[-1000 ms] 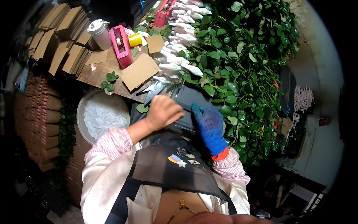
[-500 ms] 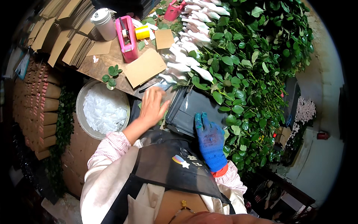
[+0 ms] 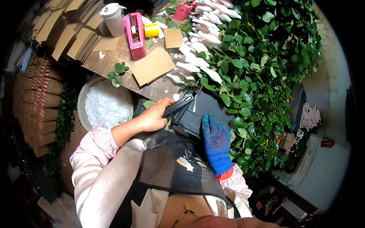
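Observation:
My bare left hand (image 3: 153, 115) grips a long, dark grey stapler-like tool (image 3: 178, 105) with a pale-rimmed slot near its far end. The tool is over the left edge of a dark grey, box-like plastic surface (image 3: 207, 107) in front of my apron. My right hand (image 3: 216, 140), in a blue glove with green-stained fingertips, lies on the right part of that surface with its fingers stretched out. Just beyond the tool, roses' white mesh-sleeved heads (image 3: 194, 62) are piled along the table, their leafy green stems (image 3: 243, 91) spreading to the right.
On the wooden table (image 3: 110, 57) are cardboard sheets (image 3: 153, 66), a pink tape dispenser (image 3: 137, 38), a yellow roll (image 3: 151, 30) and a white lidded cup (image 3: 113, 19). A round bucket (image 3: 81, 102) of white paper pieces stands left. Cardboard stacks (image 3: 81, 43) rise behind.
My left hand has picked up the dark tool from the table edge and drawn it toward me. The view has shifted slightly; my right hand stays on the grey surface.

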### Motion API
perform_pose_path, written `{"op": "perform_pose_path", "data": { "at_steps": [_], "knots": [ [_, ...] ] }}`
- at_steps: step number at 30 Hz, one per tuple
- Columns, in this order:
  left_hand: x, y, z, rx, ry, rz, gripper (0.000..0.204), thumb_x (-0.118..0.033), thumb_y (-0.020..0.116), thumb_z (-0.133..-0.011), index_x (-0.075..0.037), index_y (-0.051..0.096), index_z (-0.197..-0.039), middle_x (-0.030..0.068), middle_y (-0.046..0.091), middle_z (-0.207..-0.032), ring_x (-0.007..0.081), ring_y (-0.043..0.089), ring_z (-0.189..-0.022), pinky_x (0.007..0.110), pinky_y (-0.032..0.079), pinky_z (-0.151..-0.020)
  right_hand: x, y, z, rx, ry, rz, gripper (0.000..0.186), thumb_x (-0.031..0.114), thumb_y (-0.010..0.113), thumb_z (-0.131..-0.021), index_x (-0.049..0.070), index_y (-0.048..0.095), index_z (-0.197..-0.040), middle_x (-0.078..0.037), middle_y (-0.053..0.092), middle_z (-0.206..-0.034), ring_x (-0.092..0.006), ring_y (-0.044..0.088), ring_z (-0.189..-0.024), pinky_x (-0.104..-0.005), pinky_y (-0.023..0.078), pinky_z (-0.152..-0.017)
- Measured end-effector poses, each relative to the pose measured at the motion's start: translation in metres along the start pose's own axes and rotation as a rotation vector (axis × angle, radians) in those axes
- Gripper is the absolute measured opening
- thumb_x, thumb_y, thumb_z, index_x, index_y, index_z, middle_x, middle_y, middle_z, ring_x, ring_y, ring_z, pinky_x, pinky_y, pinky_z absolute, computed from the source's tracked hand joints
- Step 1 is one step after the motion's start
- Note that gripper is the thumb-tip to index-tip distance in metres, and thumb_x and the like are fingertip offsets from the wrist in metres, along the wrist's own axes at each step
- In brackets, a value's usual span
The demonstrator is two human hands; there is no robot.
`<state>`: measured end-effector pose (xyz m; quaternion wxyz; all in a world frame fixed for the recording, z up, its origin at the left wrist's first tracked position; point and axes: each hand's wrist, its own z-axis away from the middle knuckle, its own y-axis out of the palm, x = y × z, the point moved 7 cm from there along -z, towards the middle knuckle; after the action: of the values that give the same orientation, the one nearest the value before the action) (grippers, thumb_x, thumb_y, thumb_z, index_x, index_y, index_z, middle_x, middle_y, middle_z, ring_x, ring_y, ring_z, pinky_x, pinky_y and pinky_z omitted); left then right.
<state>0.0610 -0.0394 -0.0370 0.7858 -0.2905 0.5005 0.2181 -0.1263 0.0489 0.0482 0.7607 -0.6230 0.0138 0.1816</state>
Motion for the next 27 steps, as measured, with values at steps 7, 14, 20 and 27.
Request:
{"op": "perform_pose_path", "data": {
  "at_steps": [7, 14, 20, 27],
  "knots": [
    [-0.032, -0.022, 0.002, 0.073, 0.101, -0.329, 0.054, 0.000, 0.064, -0.077, -0.010, 0.049, -0.128, 0.0210, 0.067, -0.111, 0.0429, 0.065, -0.106, 0.049, 0.052, -0.089, 0.001, -0.001, 0.001, -0.039, 0.009, 0.019, 0.054, 0.011, 0.058, -0.087, 0.007, 0.052, -0.141, -0.015, 0.059, -0.137, -0.0243, 0.065, -0.102, -0.0378, 0.053, -0.086],
    [-0.021, -0.020, -0.013, 0.093, -0.023, -0.658, 0.045, -0.012, 0.075, -0.078, -0.009, 0.055, -0.117, 0.0180, 0.071, -0.089, 0.0391, 0.071, -0.086, 0.050, 0.055, -0.077, 0.001, 0.000, 0.001, -0.045, 0.020, 0.021, 0.057, 0.009, 0.059, -0.085, 0.009, 0.052, -0.141, -0.014, 0.059, -0.137, -0.0252, 0.065, -0.098, -0.0383, 0.054, -0.084],
    [0.034, -0.023, -0.001, 0.012, -0.032, -0.214, 0.054, 0.001, 0.069, -0.076, -0.004, 0.053, -0.127, 0.0137, 0.065, -0.111, 0.0316, 0.062, -0.110, 0.041, 0.048, -0.096, 0.001, 0.005, 0.002, -0.044, 0.028, 0.007, 0.060, 0.007, 0.057, -0.086, 0.011, 0.049, -0.145, -0.013, 0.058, -0.140, -0.0282, 0.064, -0.098, -0.0416, 0.053, -0.085],
    [-0.016, -0.008, 0.040, -0.312, 0.535, -1.160, 0.023, -0.015, 0.059, -0.082, -0.004, 0.063, -0.101, 0.0074, 0.057, -0.091, 0.0244, 0.057, -0.090, 0.037, 0.045, -0.092, 0.000, 0.008, 0.004, -0.045, 0.031, 0.014, 0.063, 0.006, 0.056, -0.086, 0.014, 0.047, -0.148, -0.012, 0.056, -0.144, -0.0294, 0.063, -0.099, -0.0438, 0.053, -0.085]
  ]
}}
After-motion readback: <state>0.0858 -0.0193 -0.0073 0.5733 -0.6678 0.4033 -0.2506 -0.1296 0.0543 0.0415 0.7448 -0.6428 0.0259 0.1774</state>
